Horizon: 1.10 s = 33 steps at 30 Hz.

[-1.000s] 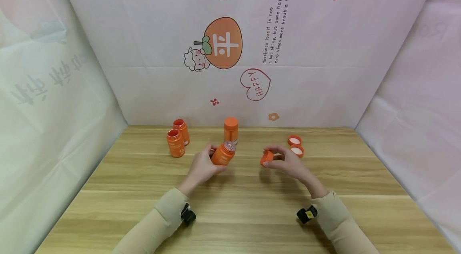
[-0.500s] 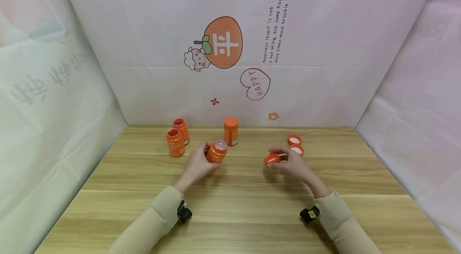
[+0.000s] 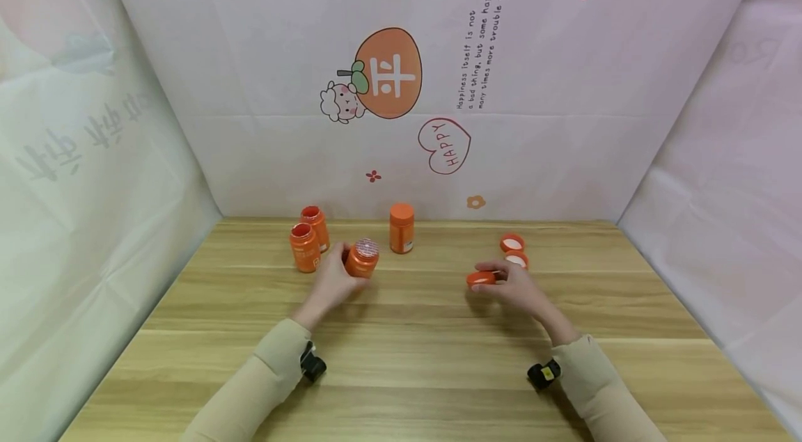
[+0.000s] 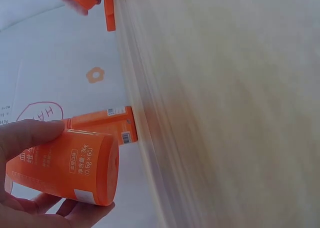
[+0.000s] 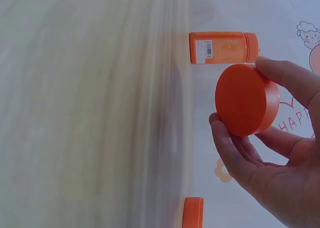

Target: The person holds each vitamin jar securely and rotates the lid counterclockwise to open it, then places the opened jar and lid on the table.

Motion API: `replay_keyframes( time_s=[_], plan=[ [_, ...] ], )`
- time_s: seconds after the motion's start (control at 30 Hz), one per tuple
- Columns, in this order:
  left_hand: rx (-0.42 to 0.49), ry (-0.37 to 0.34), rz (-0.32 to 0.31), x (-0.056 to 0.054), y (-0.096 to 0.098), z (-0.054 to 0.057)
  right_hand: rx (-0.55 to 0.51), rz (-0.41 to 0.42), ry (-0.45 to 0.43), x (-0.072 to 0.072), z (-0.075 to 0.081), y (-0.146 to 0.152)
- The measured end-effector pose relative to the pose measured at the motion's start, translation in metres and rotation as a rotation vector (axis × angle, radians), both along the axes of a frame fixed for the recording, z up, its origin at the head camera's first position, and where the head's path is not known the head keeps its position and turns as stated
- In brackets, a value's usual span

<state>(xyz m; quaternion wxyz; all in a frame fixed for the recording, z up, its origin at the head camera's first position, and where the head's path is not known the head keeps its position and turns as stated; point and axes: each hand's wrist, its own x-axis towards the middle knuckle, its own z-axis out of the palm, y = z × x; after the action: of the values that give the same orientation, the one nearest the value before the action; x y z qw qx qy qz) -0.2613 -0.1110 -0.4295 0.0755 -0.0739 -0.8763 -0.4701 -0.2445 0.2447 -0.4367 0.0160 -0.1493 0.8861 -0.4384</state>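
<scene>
L hand [image 3: 331, 282] grips uncapped jar [image 3: 360, 265], prob. light, stiff, slick; best held mid-body. R hand [image 3: 515, 287] pinches cap [image 5: 241, 100] edgewise; capped jar [image 3: 402, 230] btwn, beyond both.

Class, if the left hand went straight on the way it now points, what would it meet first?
Probably the capped, orange, cylindrical, plastic-looking bottle near the white printed backdrop, ahead of the left hand, though depth is hard to judge.
</scene>
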Motion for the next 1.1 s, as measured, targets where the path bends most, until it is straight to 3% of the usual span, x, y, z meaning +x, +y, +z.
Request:
replay_keyframes(
  time_s=[0.47,0.73,1.1],
  plan=[
    [-0.048,0.021,0.035,-0.005,-0.018,-0.001,0.165,-0.071,0.012,-0.003,-0.006,0.011],
    [-0.052,0.005,0.037,-0.005,-0.030,-0.001,0.230,-0.109,-0.026,-0.003,-0.005,0.020],
    [-0.109,-0.058,0.038,-0.007,-0.040,-0.003,0.307,-0.127,-0.013,-0.005,-0.005,0.031]
  ],
)
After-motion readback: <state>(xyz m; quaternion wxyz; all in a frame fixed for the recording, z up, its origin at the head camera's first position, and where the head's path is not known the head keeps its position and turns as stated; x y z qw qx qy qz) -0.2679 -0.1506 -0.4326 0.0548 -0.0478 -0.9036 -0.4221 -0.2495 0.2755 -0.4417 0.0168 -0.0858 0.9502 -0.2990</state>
